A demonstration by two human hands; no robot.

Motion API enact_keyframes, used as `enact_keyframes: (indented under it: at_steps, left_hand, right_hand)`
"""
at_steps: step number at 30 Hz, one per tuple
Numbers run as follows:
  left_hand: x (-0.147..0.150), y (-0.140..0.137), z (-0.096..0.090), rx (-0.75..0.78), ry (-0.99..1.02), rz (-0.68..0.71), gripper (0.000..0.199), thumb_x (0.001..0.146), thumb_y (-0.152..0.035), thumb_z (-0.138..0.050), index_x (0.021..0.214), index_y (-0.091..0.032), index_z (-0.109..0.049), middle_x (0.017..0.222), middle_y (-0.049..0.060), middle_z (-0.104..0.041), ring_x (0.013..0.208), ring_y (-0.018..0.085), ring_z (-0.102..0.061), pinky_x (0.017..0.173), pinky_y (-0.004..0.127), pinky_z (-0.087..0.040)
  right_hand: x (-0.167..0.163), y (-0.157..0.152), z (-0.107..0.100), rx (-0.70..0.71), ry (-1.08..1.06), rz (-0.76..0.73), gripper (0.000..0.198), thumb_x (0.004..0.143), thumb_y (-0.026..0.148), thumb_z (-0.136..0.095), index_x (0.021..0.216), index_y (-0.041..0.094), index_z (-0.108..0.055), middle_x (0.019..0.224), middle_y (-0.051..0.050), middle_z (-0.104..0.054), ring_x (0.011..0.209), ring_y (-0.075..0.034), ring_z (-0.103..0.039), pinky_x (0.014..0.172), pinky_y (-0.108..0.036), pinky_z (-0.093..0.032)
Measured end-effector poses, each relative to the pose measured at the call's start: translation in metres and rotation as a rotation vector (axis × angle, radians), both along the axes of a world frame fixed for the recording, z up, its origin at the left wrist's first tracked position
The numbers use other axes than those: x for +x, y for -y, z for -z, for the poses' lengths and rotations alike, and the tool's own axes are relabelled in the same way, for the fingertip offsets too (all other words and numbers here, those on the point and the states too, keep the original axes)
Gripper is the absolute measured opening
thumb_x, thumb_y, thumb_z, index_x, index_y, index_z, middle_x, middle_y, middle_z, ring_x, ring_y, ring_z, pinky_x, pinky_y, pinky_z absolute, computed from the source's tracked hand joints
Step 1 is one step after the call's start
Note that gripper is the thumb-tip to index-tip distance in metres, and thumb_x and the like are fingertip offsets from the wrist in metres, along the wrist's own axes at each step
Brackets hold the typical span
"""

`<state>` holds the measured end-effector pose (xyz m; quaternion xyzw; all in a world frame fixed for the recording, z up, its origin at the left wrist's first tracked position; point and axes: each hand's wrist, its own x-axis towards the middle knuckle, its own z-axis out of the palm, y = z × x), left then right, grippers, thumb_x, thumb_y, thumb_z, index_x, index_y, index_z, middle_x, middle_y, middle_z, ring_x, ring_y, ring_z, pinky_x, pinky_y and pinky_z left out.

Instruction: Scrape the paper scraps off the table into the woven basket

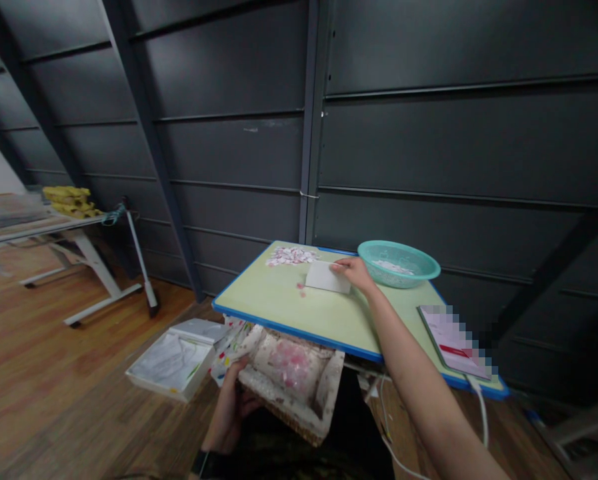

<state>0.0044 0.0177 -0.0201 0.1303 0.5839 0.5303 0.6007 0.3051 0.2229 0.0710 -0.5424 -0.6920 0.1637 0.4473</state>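
Observation:
My left hand (235,399) grips the left side of a fabric-lined wicker basket (331,387), tilted under the table's front edge. A clear plastic bag with pink contents (293,363) lies inside the basket. On the pale green table (273,300), my right hand (353,271) grips the right end of a flat white card (323,277), which stands tilted on the surface. A couple of small pink bits (301,287) lie left of the card. Behind it is a pile of small white and pink pieces (289,255).
A turquoise plastic basket (415,259) with white pieces stands at the back right. A tablet (453,343) with a white cable lies near the right edge. An open white box (166,363) sits on the floor at left. Another table (43,228) bears yellow items (71,200).

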Motion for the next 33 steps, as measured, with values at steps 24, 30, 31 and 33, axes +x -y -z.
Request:
enact_keyframes:
  at_steps: [24, 30, 31, 33]
  left_hand:
    - [0.002, 0.005, -0.005, 0.036, -0.001, 0.007, 0.028, 0.081, -0.040, -0.061, 0.101, -0.020, -0.058, 0.062, -0.002, -0.058, 0.049, 0.015, -0.059, 0.051, 0.030, -0.056]
    - [0.003, 0.005, -0.007, 0.027, -0.008, -0.014, 0.035, 0.081, -0.039, -0.060, 0.110, -0.020, -0.057, 0.066, 0.000, -0.063, 0.049, 0.016, -0.061, 0.051, 0.031, -0.056]
    - [0.002, 0.004, -0.006, 0.020, -0.005, -0.007, 0.035, 0.081, -0.039, -0.060, 0.110, -0.019, -0.057, 0.065, 0.000, -0.062, 0.048, 0.016, -0.060, 0.050, 0.031, -0.056]
    - [0.001, 0.003, -0.005, 0.013, 0.006, 0.013, 0.033, 0.082, -0.039, -0.060, 0.108, -0.019, -0.057, 0.063, -0.001, -0.061, 0.048, 0.016, -0.060, 0.050, 0.030, -0.055]
  right_hand:
    - [-0.022, 0.015, -0.002, -0.100, -0.172, -0.089, 0.038, 0.064, 0.048, -0.066, 0.072, 0.012, -0.076, 0.069, -0.006, -0.070, 0.063, -0.019, -0.056, 0.054, -0.027, -0.038]
    - [-0.023, 0.015, 0.000, -0.139, -0.185, -0.118, 0.036, 0.061, 0.045, -0.068, 0.071, 0.011, -0.076, 0.065, -0.006, -0.068, 0.061, -0.018, -0.055, 0.055, -0.027, -0.038]
    - [-0.024, 0.015, 0.000, -0.137, -0.188, -0.122, 0.036, 0.061, 0.045, -0.068, 0.071, 0.011, -0.076, 0.065, -0.006, -0.068, 0.061, -0.018, -0.055, 0.055, -0.028, -0.038]
    - [-0.023, 0.014, 0.000, -0.123, -0.208, -0.113, 0.037, 0.062, 0.046, -0.067, 0.072, 0.011, -0.076, 0.065, -0.006, -0.068, 0.061, -0.019, -0.055, 0.055, -0.028, -0.037]
